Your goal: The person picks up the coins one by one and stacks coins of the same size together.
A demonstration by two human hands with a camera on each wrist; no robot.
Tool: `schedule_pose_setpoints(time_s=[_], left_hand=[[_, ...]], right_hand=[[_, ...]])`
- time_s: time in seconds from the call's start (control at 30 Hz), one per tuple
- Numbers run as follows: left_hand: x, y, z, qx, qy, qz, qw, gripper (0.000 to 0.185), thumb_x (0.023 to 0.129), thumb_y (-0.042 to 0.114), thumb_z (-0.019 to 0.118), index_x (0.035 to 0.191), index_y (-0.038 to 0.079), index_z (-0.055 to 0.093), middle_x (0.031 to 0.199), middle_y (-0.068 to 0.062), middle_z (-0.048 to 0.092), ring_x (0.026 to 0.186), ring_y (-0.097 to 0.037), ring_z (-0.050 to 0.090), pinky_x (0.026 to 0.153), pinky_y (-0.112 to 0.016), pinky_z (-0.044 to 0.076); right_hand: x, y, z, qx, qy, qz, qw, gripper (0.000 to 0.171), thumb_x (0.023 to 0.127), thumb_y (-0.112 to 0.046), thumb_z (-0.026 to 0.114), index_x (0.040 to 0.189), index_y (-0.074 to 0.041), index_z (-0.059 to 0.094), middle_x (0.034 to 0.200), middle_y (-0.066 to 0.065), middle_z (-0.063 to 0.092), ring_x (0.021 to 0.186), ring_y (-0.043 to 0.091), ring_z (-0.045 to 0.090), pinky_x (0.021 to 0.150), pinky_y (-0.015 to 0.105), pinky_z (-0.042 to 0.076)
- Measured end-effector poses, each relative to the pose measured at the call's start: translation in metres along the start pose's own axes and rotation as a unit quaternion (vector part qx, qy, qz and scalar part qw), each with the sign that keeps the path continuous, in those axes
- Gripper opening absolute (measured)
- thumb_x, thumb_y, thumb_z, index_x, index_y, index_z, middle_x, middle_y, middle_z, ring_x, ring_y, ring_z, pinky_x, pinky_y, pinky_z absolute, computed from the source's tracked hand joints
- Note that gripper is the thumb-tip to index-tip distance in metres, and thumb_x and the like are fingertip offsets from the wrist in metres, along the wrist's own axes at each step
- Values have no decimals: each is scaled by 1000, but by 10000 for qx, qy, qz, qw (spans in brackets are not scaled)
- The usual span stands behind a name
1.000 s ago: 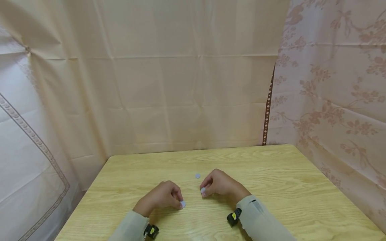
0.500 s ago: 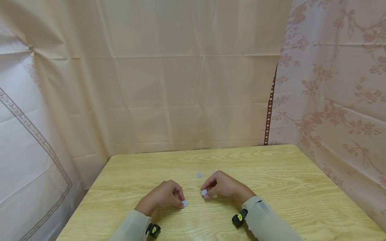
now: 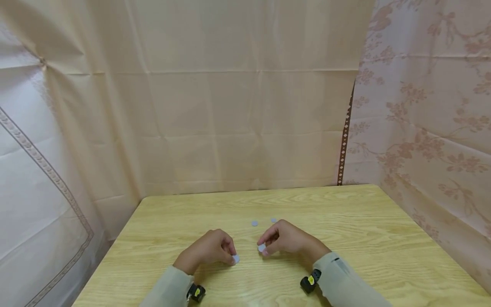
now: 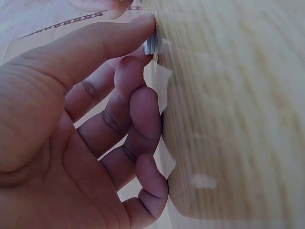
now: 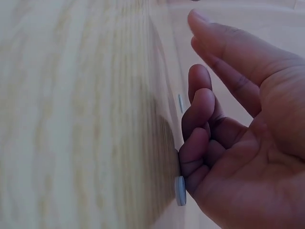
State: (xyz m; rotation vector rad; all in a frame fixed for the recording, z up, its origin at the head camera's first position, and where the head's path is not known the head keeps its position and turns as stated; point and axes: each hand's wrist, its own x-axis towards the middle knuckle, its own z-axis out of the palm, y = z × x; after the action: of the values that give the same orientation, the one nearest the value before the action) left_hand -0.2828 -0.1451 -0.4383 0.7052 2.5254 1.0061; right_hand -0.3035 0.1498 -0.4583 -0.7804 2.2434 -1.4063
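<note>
Grey discs (image 3: pixel 235 258) (image 3: pixel 261 247) sit pinched under each hand's curled fingers (image 3: pixel 230 251) (image 3: pixel 268 244).

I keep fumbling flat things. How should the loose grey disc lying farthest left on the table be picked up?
The grey disc lies flat on the wooden table, clear of both hands. Probably come from straight above and pinch its thin rim at opposite edges with fingertips; its flat face offers nothing to grip.
</note>
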Motion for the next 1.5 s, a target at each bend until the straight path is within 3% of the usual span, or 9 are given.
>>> schedule_pose_setpoints(time_s=[0.3, 0.93, 1.5], left_hand=[[0, 0, -1, 21, 9, -25, 10000, 17, 77, 11, 90, 78, 16, 74, 69, 4, 69, 63, -11, 58, 61, -29, 49], [1, 0, -1, 73, 42, -40, 10000, 17, 77, 10, 90, 78, 17, 74, 70, 5, 70, 64, -12, 59, 62, -28, 48], [2, -1, 0, -12, -13, -3, 10000, 17, 78, 10, 90, 77, 17, 75, 67, 3, 68, 60, -10, 55, 58, -27, 47]], right_hand=[[-4, -5, 4, 123, -19, -5, 9999, 24, 83, -11, 87, 106, -8, 81, 83, 6, 74, 67, 8, 57, 59, 21, 47], [-24, -14, 12, -731, 114, 247, 9970, 17, 81, -16, 90, 96, -17, 82, 80, 0, 71, 67, 8, 54, 58, 20, 44], [-26, -20, 20, -794, 68, 192, 9966, 15, 81, -12, 89, 94, -15, 83, 72, 2, 67, 60, 5, 50, 53, 19, 40]])
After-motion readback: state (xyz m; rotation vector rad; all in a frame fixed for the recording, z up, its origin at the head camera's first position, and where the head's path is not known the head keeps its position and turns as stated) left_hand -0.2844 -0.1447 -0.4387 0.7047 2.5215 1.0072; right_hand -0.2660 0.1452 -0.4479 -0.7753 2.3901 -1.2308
